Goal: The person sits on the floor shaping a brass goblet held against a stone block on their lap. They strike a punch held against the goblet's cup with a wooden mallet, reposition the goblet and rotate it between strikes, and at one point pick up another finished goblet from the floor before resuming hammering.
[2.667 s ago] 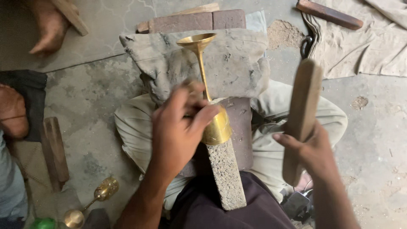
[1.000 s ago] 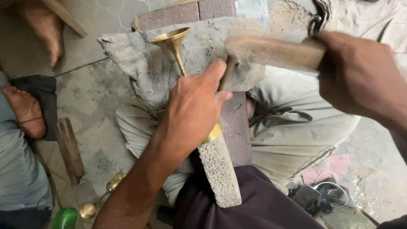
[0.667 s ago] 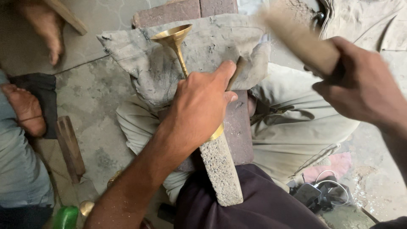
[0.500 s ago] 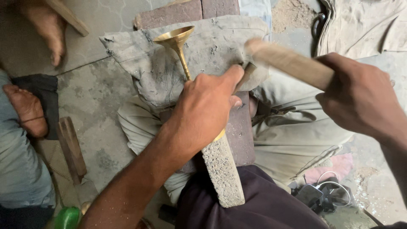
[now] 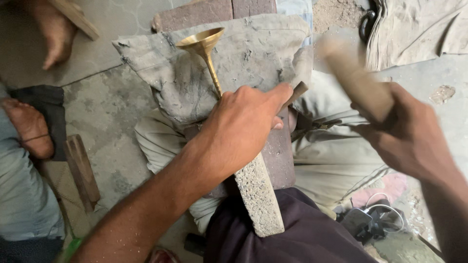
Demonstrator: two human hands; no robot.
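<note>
Over grey cloth (image 5: pixel 253 53), left hand (image 5: pixel 243 126) grips brass goblet (image 5: pixel 207 53); right hand (image 5: pixel 409 139) clutches wooden mallet (image 5: pixel 356 80).

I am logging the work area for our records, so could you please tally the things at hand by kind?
Brass goblet-shaped piece, held by the left hand: 1
Wooden mallet, blurred, in the right hand: 1
Grey stone block: 1
Grey cloth pad: 1
Wooden stick on the floor: 1
Total: 5
</note>
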